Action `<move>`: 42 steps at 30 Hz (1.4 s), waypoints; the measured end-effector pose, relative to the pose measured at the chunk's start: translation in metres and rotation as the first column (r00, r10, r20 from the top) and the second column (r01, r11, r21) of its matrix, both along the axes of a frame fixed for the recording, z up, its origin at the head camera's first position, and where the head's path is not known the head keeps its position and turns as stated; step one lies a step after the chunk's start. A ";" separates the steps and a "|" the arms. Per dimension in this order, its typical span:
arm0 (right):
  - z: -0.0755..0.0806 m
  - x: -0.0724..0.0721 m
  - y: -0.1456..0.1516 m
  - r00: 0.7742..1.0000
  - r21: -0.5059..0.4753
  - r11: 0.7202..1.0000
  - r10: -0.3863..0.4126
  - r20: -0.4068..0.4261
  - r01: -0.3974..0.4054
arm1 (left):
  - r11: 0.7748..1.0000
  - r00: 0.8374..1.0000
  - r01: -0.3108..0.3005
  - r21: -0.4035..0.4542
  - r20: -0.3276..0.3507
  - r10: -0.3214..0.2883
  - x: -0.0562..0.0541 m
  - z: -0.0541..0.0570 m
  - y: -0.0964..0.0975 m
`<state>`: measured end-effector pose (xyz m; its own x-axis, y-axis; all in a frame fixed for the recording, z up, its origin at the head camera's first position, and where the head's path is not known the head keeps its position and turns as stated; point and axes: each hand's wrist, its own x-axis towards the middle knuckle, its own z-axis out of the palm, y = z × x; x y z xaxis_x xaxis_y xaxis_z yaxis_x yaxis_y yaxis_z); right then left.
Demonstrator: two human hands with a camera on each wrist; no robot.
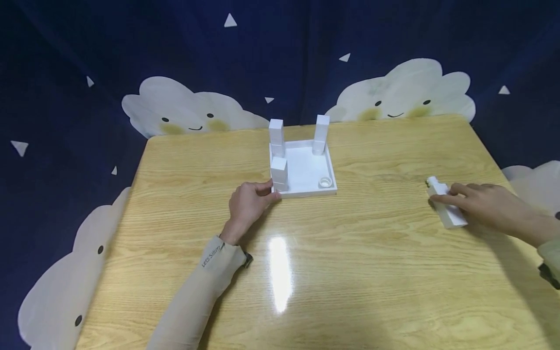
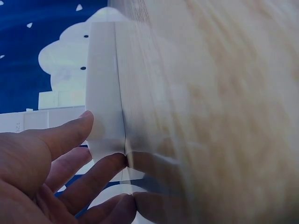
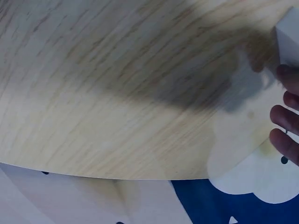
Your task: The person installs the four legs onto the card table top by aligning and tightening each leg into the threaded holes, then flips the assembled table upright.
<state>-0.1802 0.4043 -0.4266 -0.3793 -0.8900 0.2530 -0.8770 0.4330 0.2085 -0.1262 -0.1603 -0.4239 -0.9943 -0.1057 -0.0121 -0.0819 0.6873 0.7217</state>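
Note:
A square, shallow white tray (image 1: pixel 305 170) lies toward the back of the table. White square posts stand at its back left (image 1: pixel 276 132), back right (image 1: pixel 321 129) and front left (image 1: pixel 279 171); the front right corner has a round white socket (image 1: pixel 325 182). My left hand (image 1: pixel 248 204) holds the tray's front left corner between thumb and fingers, and the tray wall (image 2: pixel 103 79) shows close up in the left wrist view. At the right, my right hand (image 1: pixel 485 201) grips a white square post (image 1: pixel 450 215) with a knobbed end, lying slanted on the table. The right wrist view shows only its edge.
The wooden table (image 1: pixel 372 272) has its back edge just behind the tray and its right edge near the right arm. A dark blue curtain (image 1: pixel 280 58) with cloud prints surrounds it. Light glares off the tabletop in front of the tray.

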 end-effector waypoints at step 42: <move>0.031 -0.020 -0.157 0.990 -0.575 0.817 0.036 0.136 0.049 | 1.000 1.000 -0.014 0.006 0.013 0.014 0.001 -0.001 0.000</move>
